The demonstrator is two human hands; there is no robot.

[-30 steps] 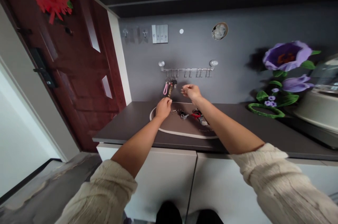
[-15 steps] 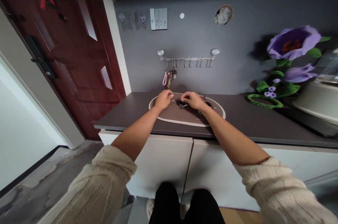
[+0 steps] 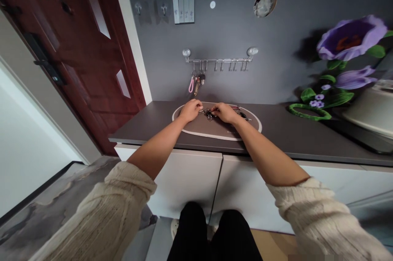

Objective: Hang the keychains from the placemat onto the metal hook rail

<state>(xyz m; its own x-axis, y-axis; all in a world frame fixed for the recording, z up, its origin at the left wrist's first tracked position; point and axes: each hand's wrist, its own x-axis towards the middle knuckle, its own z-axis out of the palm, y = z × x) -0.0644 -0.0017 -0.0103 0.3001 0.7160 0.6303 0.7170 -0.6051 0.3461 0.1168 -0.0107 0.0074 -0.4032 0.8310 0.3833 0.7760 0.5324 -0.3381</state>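
A small bunch of keys lies on a brown oval mat with a pale rim, between my two hands. My left hand is closed, with its fingertips pinched at the left end of the bunch. From the other side, my right hand pinches the keys with thumb and fingers. What exactly sits between the fingertips is small and partly hidden. More keys rest on the mat just right of my right hand, partly covered by it.
A hook rail on the grey wall carries several hanging keys and a pink strap. Purple artificial flowers and a beige appliance stand at the right of the dark counter. A red-brown door is at left.
The view has tilted slightly, so the counter and wall sit higher in the picture. Both hands stay at the bunch of keys, with only slight finger movement.
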